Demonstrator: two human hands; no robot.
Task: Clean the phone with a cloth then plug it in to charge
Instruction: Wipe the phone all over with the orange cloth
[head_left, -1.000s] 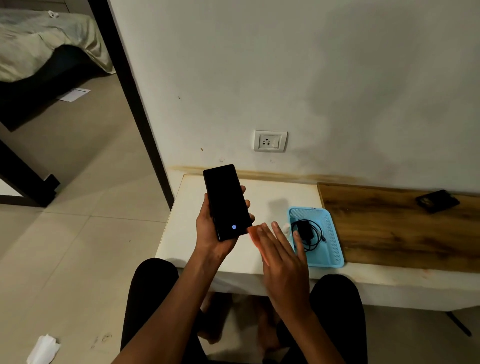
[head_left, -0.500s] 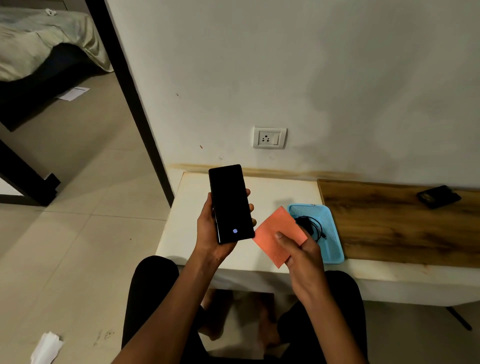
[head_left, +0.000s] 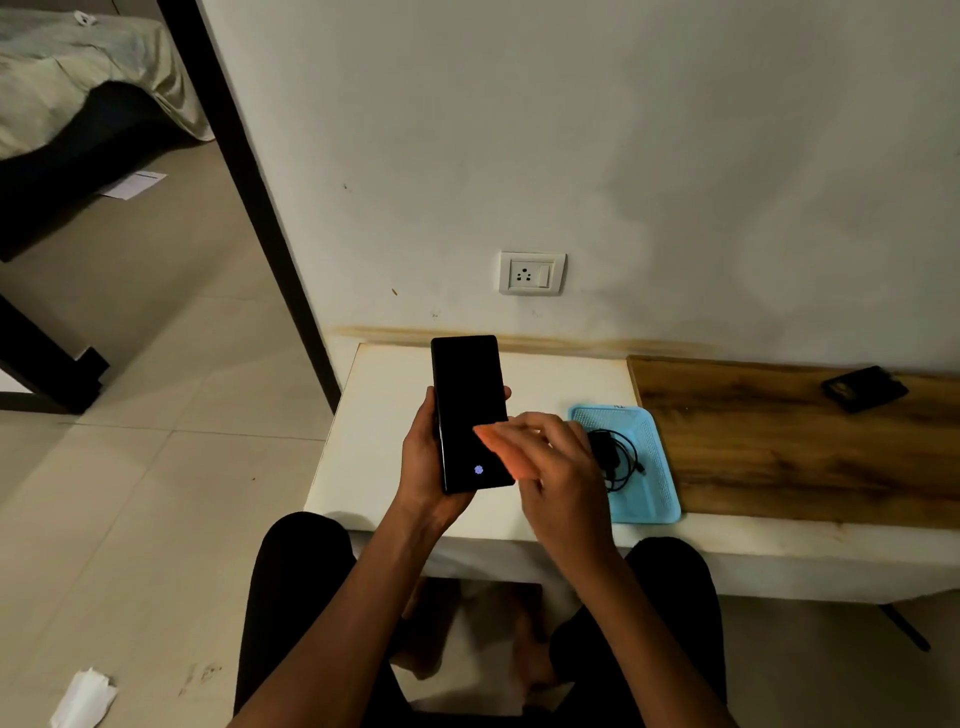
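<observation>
My left hand (head_left: 423, 467) holds a black phone (head_left: 467, 405) upright above the white table (head_left: 379, 441), screen towards me, with a small lit fingerprint mark near its lower end. My right hand (head_left: 558, 467) grips an orange cloth (head_left: 506, 452) and presses its edge against the phone's lower right side. A black charger with a coiled cable (head_left: 613, 457) lies in a light blue tray (head_left: 654, 493) just right of my right hand. A white wall socket (head_left: 531, 273) sits on the wall above the table.
A wooden board (head_left: 779, 441) covers the table's right part, with a small black object (head_left: 865, 388) on it. A dark door frame (head_left: 249, 197) stands at left, a bed beyond it. Crumpled white paper (head_left: 83, 699) lies on the tiled floor. My knees are under the table's edge.
My right hand picked the orange cloth up from the table, then brought it left onto the phone's lower right side. The phone in my left hand stayed in place.
</observation>
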